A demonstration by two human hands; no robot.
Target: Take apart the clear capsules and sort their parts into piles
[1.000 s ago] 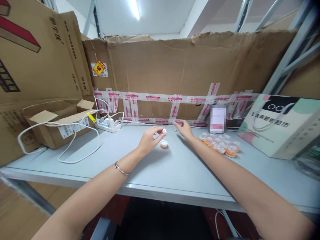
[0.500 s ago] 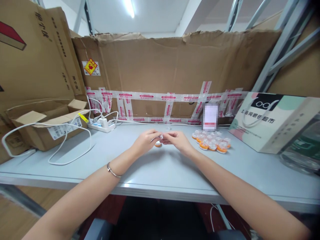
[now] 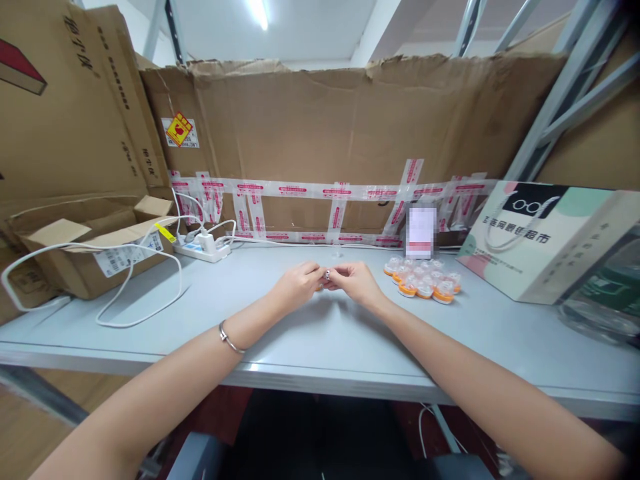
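Note:
My left hand and my right hand meet over the middle of the desk, fingertips pinched together. Between them shows a tiny clear-and-dark piece, too small to name, held at the right fingertips. Whatever the left fingers pinch is hidden. Just below the fingers an orange-and-white bit peeks out, mostly covered by my left hand. To the right of my hands stands a cluster of several small clear-topped pieces with orange and white bases.
Behind the cluster a blurred card stands upright. At the right are a printed gift bag and a large clear bottle. A power strip, white cable and open carton occupy the left. Tall cardboard closes the back.
My left fingers have curled in closer to the right ones, and the thin silvery edge under them no longer shows. The orange-and-white bit is more covered. The view has tilted slightly.

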